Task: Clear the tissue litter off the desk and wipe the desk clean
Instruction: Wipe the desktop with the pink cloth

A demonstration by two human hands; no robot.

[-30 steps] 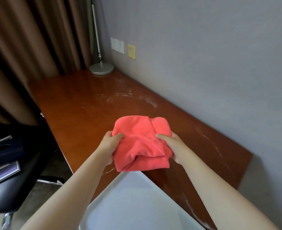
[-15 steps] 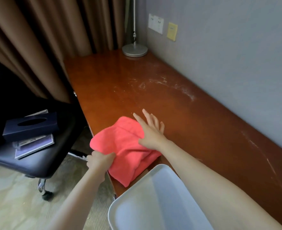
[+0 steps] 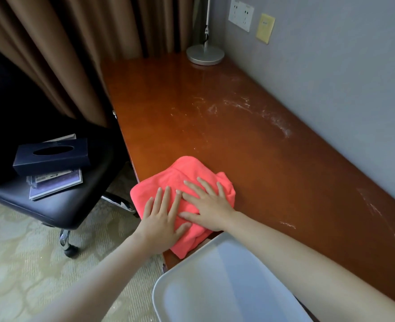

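Note:
A folded coral-red cloth lies on the near left edge of the brown wooden desk. My left hand presses flat on its near left part, fingers straight. My right hand lies flat on the cloth beside it, fingers spread. White dusty streaks mark the desk toward the wall, and more streaks show at the right. No tissue litter shows on the desk.
A white plastic bin stands below my arms at the desk's near edge. A black chair at the left carries a dark tissue box and booklets. A lamp base sits at the desk's far end by brown curtains.
The cloth went from being held up in both hands to lying on the desk. My left hand let go of its edge and now presses flat beside my right hand.

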